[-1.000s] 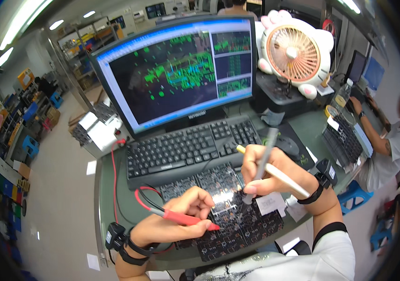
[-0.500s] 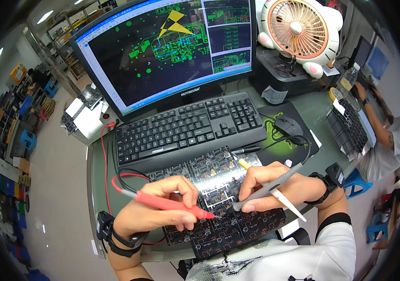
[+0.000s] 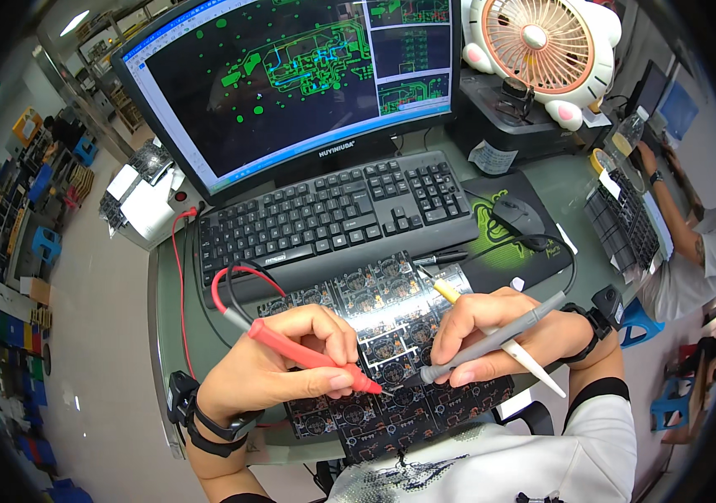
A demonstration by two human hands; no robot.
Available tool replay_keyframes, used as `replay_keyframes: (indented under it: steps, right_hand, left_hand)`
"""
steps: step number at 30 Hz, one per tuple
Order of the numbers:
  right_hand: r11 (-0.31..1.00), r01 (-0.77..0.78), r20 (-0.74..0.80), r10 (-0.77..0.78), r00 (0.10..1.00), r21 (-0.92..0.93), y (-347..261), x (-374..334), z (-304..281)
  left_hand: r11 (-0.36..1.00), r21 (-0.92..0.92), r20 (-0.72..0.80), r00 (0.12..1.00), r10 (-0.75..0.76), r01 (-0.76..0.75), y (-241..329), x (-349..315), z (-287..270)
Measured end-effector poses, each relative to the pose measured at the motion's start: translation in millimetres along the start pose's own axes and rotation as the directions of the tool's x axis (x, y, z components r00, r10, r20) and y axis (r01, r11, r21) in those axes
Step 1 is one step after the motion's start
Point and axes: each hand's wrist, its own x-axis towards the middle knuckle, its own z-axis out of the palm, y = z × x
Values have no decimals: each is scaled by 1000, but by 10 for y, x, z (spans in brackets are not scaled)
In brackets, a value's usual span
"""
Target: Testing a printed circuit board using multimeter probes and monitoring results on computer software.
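Observation:
My left hand is closed round a red test probe, its tip pointing down at a black circuit board panel. My right hand grips a grey test probe between thumb and fingers. That same hand also keeps a slim white stick with a yellow end, lying crosswise under the probe. Both probe tips are close together over the lower middle of the panel; contact with it is too small to make out. Copper-coloured round patterns repeat across the panel, which lies at the table's front edge.
Behind the panel stand a black keyboard and a monitor with a green circuit layout. A mouse rests on a dark mat at right, below a white and pink fan. Red and black leads loop at left. Another person's arm is at far right.
The yellow bow-tie shape on the monitor has disappeared. The view has shifted slightly; both hands keep their probes over nearly the same spot on the panel.

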Motion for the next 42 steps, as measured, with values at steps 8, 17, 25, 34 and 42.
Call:
replay_keyframes:
  steps: [8,17,25,34,42]
  right_hand:
    - [980,106,31,-102,994,-170,-28,6,49]
    - [953,97,47,-87,995,-287,-12,-15,48]
    - [948,105,67,-89,994,-301,39,-8,61]
    - [929,148,85,-127,988,-340,35,-15,62]
    - [925,151,69,-135,988,-348,66,-3,75]
  left_hand:
    - [988,83,125,985,116,-127,-84,-3,-24]
    - [983,-174,-8,999,-52,50,-25,-9,9]
    - [987,159,48,999,6,-14,-56,-1,45]
    - [984,173,55,998,33,-42,-88,0,58]
    - [979,191,56,997,60,-70,-114,23,59]
